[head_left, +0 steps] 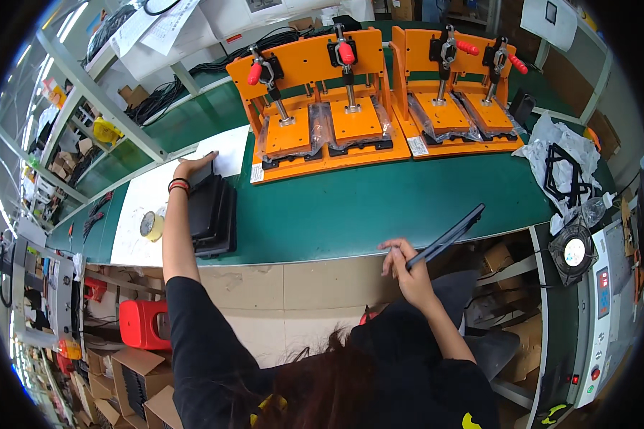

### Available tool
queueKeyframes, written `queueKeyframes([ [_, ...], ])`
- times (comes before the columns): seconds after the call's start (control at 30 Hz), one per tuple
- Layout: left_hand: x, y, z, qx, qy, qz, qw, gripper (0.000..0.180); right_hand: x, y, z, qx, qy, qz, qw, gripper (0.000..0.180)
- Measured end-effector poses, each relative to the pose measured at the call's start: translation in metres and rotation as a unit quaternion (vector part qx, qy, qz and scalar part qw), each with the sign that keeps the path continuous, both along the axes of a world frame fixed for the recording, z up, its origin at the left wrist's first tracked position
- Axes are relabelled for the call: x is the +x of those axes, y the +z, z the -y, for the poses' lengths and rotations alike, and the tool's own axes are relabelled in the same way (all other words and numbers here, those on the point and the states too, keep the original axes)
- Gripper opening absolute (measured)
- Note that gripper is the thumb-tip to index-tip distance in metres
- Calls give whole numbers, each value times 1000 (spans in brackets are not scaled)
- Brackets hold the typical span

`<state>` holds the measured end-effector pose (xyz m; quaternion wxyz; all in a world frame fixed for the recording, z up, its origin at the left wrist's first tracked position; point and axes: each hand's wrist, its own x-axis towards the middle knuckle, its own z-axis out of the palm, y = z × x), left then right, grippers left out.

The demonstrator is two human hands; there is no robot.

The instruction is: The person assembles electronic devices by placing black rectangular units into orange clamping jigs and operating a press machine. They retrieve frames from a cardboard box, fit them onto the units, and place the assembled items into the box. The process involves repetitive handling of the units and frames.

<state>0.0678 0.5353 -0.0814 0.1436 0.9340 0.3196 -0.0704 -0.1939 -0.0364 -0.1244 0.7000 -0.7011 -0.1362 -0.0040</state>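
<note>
My left hand [192, 167] reaches to the far end of a stack of black plastic panels [213, 214] at the left of the bench. Its fingers close over the edge of an upper panel; the fingertips show only in part. Nearer the front edge, my right hand [412, 277] grips a thin, dark flat panel [448, 237] by its lower end, tilted up to the right. At the back stand two orange clamping fixtures [329, 161] [459, 146] with red-handled toggle clamps. Clear plastic film and black parts lie under their pressing plates.
A roll of tape [151, 226] rests on white paper [137, 207] left of the stack. At the right are a crumpled plastic bag [551, 139], a black frame [562, 175], a fan [573, 252] and a control box [602, 307]. A red stool [142, 323] stands below.
</note>
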Motion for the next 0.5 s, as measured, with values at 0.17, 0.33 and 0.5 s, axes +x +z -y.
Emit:
queueKeyframes([
  [0.17,2,24,28,1,-5,-21,1000,124,-19,-16,14,65,-62,-85,992,24],
  [0.33,-68,65,54,-52,-20,118,991,140,-33,-32,34,107,-139,-122,977,27],
  [0.5,-143,55,87,102,-24,57,993,126,-68,-48,44,104,-162,-140,971,27],
])
